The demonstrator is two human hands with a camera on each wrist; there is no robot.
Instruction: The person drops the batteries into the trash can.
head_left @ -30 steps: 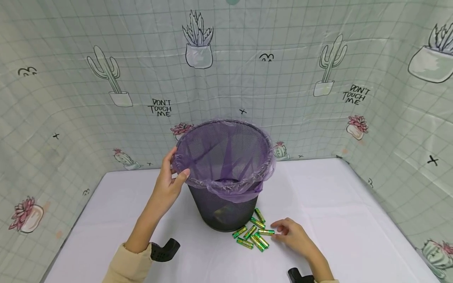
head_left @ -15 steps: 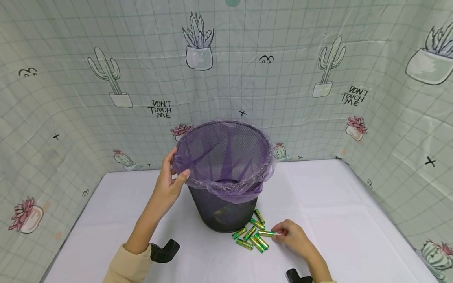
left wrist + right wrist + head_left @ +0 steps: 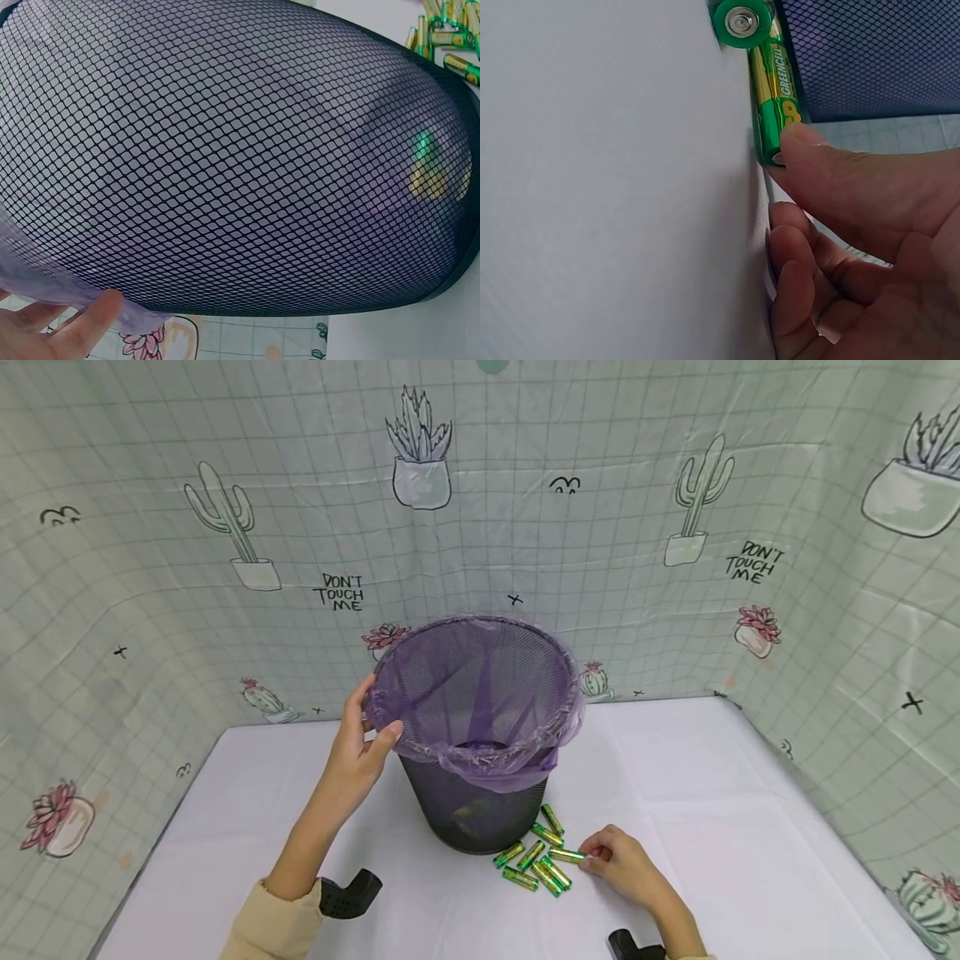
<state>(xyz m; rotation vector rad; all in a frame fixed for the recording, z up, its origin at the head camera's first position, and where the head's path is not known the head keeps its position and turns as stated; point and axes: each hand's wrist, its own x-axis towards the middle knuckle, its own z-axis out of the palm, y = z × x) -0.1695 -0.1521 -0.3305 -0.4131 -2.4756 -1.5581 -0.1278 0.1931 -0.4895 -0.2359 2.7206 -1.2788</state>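
Note:
A black mesh wastebasket (image 3: 480, 822) stands on the table, lined with a purple plastic bag (image 3: 487, 693) folded over its rim. My left hand (image 3: 363, 756) grips the rim at its left side, thumb over the bag's edge; part of that hand (image 3: 52, 330) shows in the left wrist view. Several green and gold batteries (image 3: 519, 878) lie in a loose group by the basket's base. With thumb and fingertips, my right hand (image 3: 618, 860) pinches the right end of one battery (image 3: 776, 97), still low at the tabletop.
A white cloth covers the table (image 3: 675, 777). Behind and beside it hangs a grid-patterned curtain (image 3: 480, 543) with cactus drawings. Something green and yellow (image 3: 426, 169) shows through the mesh near the basket's bottom.
My right thumb and fingertips have drawn together on the end of the nearest battery. My left hand and the wastebasket have stayed in place.

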